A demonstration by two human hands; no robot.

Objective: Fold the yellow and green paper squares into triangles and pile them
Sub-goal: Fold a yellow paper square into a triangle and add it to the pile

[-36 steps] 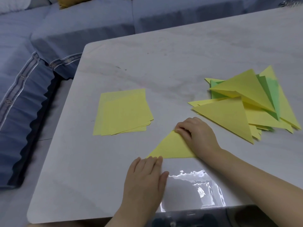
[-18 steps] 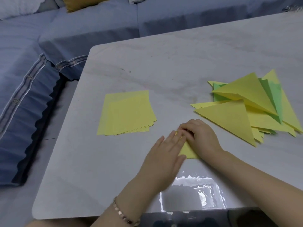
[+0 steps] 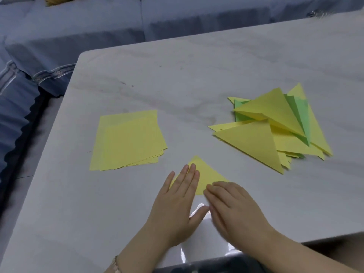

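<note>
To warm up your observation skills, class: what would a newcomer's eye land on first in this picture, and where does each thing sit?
The left hand and the right hand rest flat on a yellow triangle near the front edge of the pale table. To the right lies a loose pile of folded triangles, mostly yellow with some green. To the left sits a stack of yellow squares.

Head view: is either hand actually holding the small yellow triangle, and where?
Nothing is gripped. The left hand presses flat on the left side of the yellow triangle; the right hand lies flat on its lower right corner.
</note>
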